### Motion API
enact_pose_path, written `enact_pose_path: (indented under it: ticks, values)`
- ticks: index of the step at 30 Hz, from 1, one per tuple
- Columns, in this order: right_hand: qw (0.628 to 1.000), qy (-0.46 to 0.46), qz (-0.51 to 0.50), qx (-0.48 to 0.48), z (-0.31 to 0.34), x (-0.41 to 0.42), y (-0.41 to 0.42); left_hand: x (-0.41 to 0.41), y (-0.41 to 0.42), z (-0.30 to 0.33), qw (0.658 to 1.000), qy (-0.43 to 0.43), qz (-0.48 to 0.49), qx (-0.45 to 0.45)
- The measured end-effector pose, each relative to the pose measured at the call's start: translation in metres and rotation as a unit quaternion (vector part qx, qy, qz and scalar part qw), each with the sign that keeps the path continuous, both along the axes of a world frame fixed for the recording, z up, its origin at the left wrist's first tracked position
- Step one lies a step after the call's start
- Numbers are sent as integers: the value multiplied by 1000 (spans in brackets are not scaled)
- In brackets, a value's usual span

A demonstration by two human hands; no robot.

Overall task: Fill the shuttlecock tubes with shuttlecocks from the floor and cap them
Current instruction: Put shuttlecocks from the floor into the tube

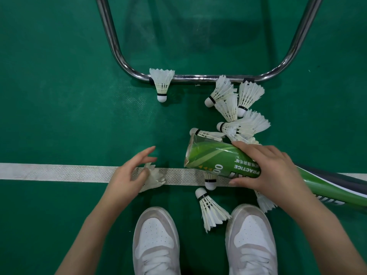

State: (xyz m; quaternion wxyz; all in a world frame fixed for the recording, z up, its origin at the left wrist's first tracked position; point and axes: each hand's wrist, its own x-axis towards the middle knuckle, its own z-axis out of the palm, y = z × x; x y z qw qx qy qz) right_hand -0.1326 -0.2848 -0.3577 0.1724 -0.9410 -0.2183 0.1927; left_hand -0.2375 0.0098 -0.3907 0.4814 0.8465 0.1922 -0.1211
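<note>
Overhead, head view only. Right hand [272, 171] grips a green tube [222, 161], fingers curled over the top, thumb underneath. Tube's long axis runs from lower right up to left; open mouth points left and a little up, tilted, raised off the floor [59, 96]. "PRACTICE" printing reads upside down from here. Tube crosses above the white line [59, 172], mouth just beyond it.

Left hand [133, 173] sits left of the tube mouth, apart from it. Fingers loosely spread, tips forward; feathers of a shuttlecock [154, 178] show under the palm, on the line. Cannot tell whether the hand holds it or only touches it.

Beyond the tube mouth, a cluster [238, 110] of shuttlecocks lies heaped, corks mostly pointing left or down, reaching up to a chrome bar [198, 78]. One lone shuttlecock [161, 84] lies left of the cluster, feathers against the bar, cork toward the camera.

Under the tube, one cork [210, 182] pokes out over the line. Nearer than the tube, another shuttlecock [210, 209] lies between two white shoes [155, 239], cork pointing up-left. Feathers of one more [265, 203] show below the right wrist.
</note>
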Motion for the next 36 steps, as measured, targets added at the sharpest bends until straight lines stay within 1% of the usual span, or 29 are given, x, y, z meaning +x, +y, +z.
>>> enact_pose_path:
  ticks: [11, 16, 24, 26, 28, 31, 36]
  values:
    - [1000, -7, -4, 0, -1, 0, 1, -1, 1, -5, 997, -21, 68, -7]
    - [1000, -7, -5, 5, -1, 0, 1, 6, -7, -5, 986, -75, 142, -45]
    - [1000, 2, -2, -10, 0, 0, 1, 23, -21, 10, 963, -147, 223, -42]
    - [1000, 4, 1, -13, 0, 1, 1, 26, -26, 15, 960, -162, 224, -50]
    - [1000, 3, 1, -9, 0, 1, 0, 28, -29, 19, 962, -172, 204, -58]
    - [1000, 3, 0, -9, 0, 1, 1, 28, -31, 24, 966, -179, 171, -68]
    - [1000, -8, 2, -2, -2, 0, 1, 25, -35, 29, 966, -178, 163, -94]
